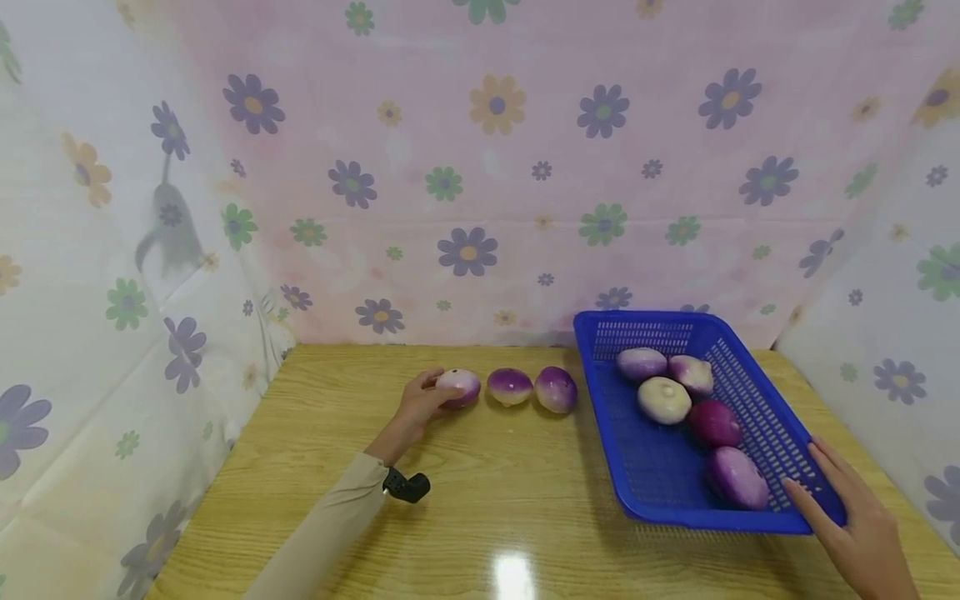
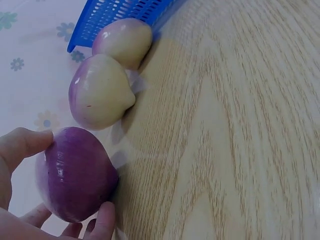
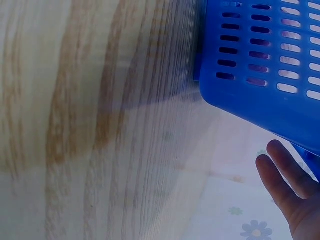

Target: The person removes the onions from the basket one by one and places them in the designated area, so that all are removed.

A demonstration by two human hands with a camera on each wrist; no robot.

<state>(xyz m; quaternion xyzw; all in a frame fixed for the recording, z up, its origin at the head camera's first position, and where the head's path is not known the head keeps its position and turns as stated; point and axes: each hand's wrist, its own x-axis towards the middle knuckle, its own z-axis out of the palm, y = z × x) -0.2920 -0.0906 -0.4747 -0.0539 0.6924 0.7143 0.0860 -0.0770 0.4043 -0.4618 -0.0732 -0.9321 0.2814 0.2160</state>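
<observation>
My left hand (image 1: 424,400) holds a purple-and-white turnip (image 2: 77,175) at the table's far side, thumb on one side and fingers curled round the other. The turnip appears to rest on the table. To its right, two more turnips, one (image 1: 510,387) and another (image 1: 556,390), stand in a row. A blue plastic basket (image 1: 609,467) lies right of them, with several purple and whitish turnips inside. My right hand (image 1: 855,517) holds the basket's near right corner, its thumb over the rim and its fingers along the outside. In the right wrist view, two fingers (image 3: 280,175) look nearly straight.
The wooden table (image 1: 480,492) ends at a flowered cloth backdrop (image 1: 495,183), which also rises at the left and right. One turnip (image 1: 556,390) is close to the basket's left side. A black device (image 1: 407,485) sits on my left wrist.
</observation>
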